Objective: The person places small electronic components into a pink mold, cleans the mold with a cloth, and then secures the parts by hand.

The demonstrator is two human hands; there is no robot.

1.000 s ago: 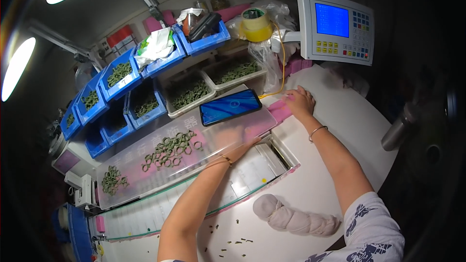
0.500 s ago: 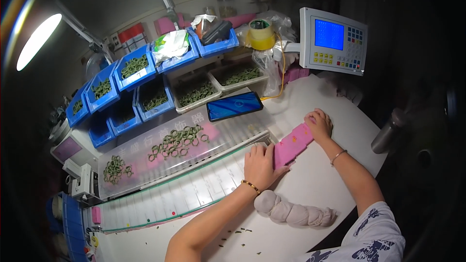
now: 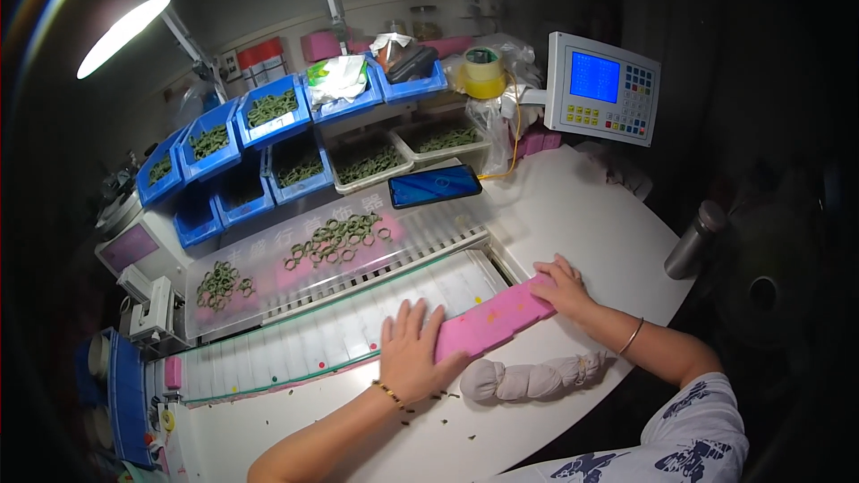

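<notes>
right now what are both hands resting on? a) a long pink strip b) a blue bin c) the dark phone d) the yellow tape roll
a: the left hand lies flat on one end of the long pink strip and the right hand presses on its other end, while the dark phone, the yellow tape roll and the blue bins sit farther back, untouched.
</notes>
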